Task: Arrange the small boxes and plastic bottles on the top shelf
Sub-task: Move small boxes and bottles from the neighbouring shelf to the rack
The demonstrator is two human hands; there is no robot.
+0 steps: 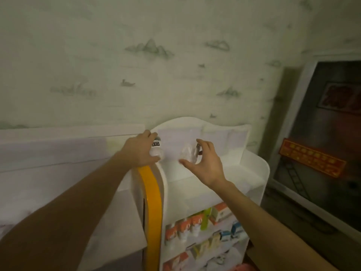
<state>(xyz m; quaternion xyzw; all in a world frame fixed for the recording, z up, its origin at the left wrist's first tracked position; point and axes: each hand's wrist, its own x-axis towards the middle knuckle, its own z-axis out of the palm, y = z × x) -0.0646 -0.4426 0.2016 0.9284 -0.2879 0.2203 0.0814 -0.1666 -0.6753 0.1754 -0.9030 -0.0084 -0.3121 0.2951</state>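
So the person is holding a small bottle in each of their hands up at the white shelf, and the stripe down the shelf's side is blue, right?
Nearly. The head view shows the stripe down the white shelf is yellow-orange, not blue. The rest holds: the left hand grips a small bottle, and the right hand holds a second clear bottle.

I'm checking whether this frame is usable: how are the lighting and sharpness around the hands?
Head view: dim, yellowish light; the clear bottle by the right hand smears with motion blur; the left hand and its bottle are soft; wide-angle bending at edges.
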